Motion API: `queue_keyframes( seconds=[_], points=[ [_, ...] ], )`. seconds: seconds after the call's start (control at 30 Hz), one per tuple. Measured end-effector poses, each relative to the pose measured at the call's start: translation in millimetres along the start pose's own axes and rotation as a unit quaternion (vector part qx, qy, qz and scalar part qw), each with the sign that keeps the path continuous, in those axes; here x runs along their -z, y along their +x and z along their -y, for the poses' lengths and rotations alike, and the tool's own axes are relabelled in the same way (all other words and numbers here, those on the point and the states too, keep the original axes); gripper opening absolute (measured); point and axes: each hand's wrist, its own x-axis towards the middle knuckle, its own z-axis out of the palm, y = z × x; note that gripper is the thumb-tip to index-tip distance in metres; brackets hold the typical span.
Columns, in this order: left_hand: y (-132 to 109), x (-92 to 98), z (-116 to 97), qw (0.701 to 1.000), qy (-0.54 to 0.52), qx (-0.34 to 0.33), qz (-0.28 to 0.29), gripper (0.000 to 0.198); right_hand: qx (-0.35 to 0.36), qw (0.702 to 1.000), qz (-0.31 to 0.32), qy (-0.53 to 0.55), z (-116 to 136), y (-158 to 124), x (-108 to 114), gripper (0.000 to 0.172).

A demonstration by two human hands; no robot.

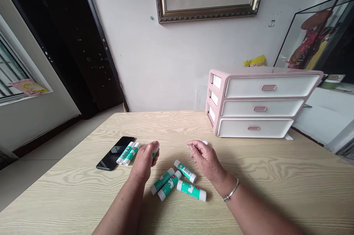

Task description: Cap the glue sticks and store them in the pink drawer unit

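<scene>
My left hand (pixel 143 163) is closed around a green-and-white glue stick (pixel 155 151), and most of the stick is hidden by my fingers. My right hand (pixel 206 161) hangs just above the table with its fingers curled. A small white round cap (pixel 205 142) shows behind those fingers, and I cannot tell whether they hold it. Several capped glue sticks lie loose below my hands, among them one (pixel 185 171) nearest my right hand and another (pixel 191 190) at the front. Two more (pixel 128 153) lie side by side to the left of my left hand.
A black smartphone (pixel 114 153) lies face up beside the two glue sticks on the light wood table (pixel 69 194). A pink-and-white drawer unit (pixel 257 104) with three drawers stands at the back right. A wall and a framed picture rise behind the table.
</scene>
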Motion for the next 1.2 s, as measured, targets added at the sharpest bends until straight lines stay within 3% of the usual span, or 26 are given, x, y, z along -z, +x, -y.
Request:
queue_keyframes(
  seconds=[0.13,0.23,0.33,0.47,0.57,0.7,0.93,1.2],
  points=[
    [-1.1,-0.4,-0.1,1.000,0.021,-0.012,-0.003,0.040,-0.014,1.000,-0.006,-0.001,0.4,2.0,2.6,0.032],
    [-0.2,1.0,-0.9,0.998,0.050,-0.001,-0.036,0.041,-0.022,1.000,-0.008,0.000,0.3,2.8,3.8,0.032],
    [4.4,6.1,-0.9,0.984,0.169,0.001,-0.061,0.045,-0.023,1.000,-0.011,0.007,-1.2,2.9,4.4,0.032],
    [10.5,12.2,0.9,0.909,0.412,0.021,-0.053,0.047,-0.023,1.000,-0.019,0.002,-1.9,3.2,6.5,0.034],
    [10.8,14.6,1.5,0.850,0.524,0.030,-0.035,0.038,-0.023,1.000,-0.019,0.001,-1.0,3.5,8.9,0.036],
    [9.1,21.3,-1.0,0.813,0.580,0.032,-0.039,0.031,-0.024,0.999,-0.026,0.002,-1.4,4.0,10.9,0.037],
    [13.3,43.6,8.1,0.735,0.665,0.077,-0.111,0.036,-0.032,0.998,-0.045,-0.036,-10.0,6.3,16.4,0.036],
    [18.5,50.1,17.6,0.744,0.651,0.080,-0.125,0.041,-0.086,0.966,-0.190,-0.156,-22.4,21.4,57.9,0.034]
  ],
)
